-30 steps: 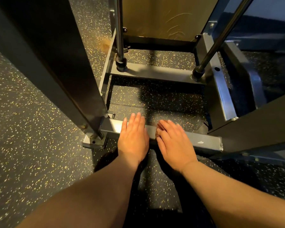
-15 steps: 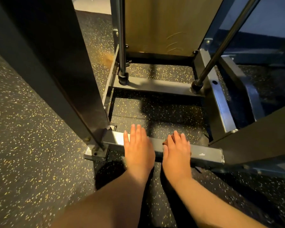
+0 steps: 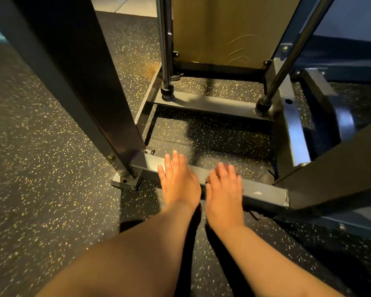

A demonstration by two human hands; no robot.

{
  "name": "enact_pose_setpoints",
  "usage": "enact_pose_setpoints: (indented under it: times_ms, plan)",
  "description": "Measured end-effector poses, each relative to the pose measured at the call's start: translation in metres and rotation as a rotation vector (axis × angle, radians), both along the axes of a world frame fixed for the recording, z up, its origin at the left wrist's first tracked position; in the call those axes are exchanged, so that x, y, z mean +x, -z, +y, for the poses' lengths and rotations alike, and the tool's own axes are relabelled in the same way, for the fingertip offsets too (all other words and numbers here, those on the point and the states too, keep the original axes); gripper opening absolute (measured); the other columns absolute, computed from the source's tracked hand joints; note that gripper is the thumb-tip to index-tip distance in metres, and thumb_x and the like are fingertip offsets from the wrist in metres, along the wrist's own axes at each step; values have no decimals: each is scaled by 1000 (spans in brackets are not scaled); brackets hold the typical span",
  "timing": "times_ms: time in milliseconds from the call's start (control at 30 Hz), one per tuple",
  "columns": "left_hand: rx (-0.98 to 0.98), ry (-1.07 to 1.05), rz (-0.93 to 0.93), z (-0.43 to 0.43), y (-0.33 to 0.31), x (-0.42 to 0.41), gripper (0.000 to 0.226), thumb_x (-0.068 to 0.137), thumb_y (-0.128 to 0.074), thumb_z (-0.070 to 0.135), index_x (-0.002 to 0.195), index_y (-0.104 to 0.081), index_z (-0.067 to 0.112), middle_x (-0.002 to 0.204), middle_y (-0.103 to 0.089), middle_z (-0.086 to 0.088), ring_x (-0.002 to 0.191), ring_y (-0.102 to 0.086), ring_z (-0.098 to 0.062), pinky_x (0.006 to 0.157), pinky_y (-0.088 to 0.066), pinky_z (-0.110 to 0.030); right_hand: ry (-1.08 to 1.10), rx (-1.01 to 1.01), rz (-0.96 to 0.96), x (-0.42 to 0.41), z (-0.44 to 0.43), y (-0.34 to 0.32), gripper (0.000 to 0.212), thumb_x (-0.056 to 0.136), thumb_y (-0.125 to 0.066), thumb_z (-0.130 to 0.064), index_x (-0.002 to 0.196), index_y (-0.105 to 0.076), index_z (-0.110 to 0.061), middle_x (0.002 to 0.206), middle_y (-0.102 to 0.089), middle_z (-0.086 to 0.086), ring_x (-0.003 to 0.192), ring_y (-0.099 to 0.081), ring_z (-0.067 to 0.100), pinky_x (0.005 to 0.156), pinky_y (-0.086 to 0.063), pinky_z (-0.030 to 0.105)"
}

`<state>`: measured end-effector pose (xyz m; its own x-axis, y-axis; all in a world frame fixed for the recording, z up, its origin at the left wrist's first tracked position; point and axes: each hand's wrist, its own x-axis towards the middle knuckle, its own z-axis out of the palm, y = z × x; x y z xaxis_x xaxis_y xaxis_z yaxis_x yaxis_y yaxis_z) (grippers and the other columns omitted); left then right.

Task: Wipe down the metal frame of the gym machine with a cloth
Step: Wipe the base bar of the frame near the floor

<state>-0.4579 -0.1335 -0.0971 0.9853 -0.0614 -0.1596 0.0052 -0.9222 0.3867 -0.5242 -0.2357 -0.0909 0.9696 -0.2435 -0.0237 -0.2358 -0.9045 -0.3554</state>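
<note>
A black rubber floor flecked with yellow point(image 3: 41, 189) fills the left and bottom of the frame. The dark grey metal frame of the gym machine point(image 3: 77, 71) rises from the lower centre to the upper left as a thick slanted post. A tan panel point(image 3: 219, 28) stands at top centre between two shiny steel guide rods point(image 3: 166, 50). The frame's low grey crossbar point(image 3: 263, 192) runs across the centre, from the post's foot toward the right. Both hands lie palm down on this bar, side by side with fingers straight: the left hand point(image 3: 178, 183) near the post, the right hand point(image 3: 224, 194) just beside it and slightly blurred. The cloth cannot be made out clearly; only a dark sliver shows at the right thumb.
</note>
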Motion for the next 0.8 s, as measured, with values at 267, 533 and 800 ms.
enact_pose_setpoints:
  times_ms: [267, 533, 800]
  plan:
    - [-1, -9, 28, -2, -2, -1, 59, 110, -24, 28, 166, -7, 18, 174, 6, 3, 159, 15, -19, 128, 14, -45, -36, -102, -42, -3, -24, 2, 46, 107, -38, -33, 146, -55, -16, 161, -39, 5, 153, -26, 30, 127, -16, 50]
    - [34, 47, 2, 6, 6, -3, 60, 111, -22, 32, 166, -2, 19, 174, 9, 3, 159, 16, -19, 128, 12, -46, -266, 22, 49, 4, -9, -7, 50, 111, -32, -30, 161, -29, -22, 172, -10, -6, 158, 8, 19, 128, 9, 40]
    - [32, 28, 21, -2, 3, -1, 61, 111, -19, 31, 166, 1, 16, 174, 12, 0, 159, 18, -22, 128, 14, -47, 292, -15, -61, -11, -25, 4, 44, 108, -38, -27, 150, -46, -16, 167, -28, 4, 157, -10, 28, 129, 0, 46]
